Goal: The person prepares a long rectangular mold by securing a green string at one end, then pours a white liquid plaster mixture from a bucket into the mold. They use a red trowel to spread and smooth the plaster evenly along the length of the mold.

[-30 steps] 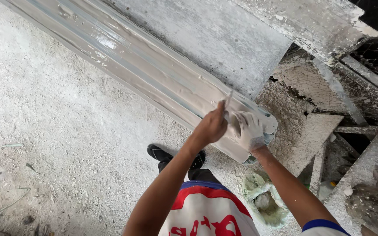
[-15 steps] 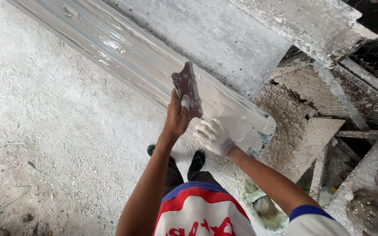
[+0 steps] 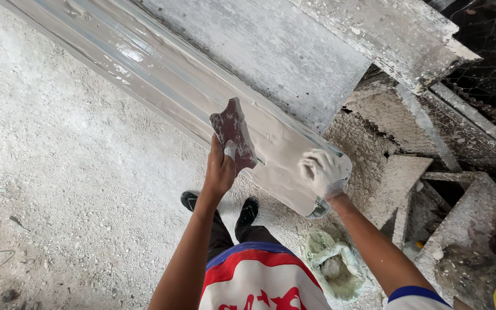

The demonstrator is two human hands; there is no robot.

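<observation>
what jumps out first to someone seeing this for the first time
The long plaster moulding coated in wet white plaster runs diagonally from upper left to centre. The left hand holds a dark red, notched profile scraper against it, while the plaster-caked right hand rests on the moulding's near end. Below, a bag of white plaster sits on the dusty floor beside the person's feet.

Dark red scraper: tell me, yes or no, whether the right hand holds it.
No. The left hand grips the dark red scraper; the right hand presses wet plaster.

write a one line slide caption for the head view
Left hand presses a dark red scraper onto a wet plaster moulding; plaster-coated right hand steadies its end.
</observation>
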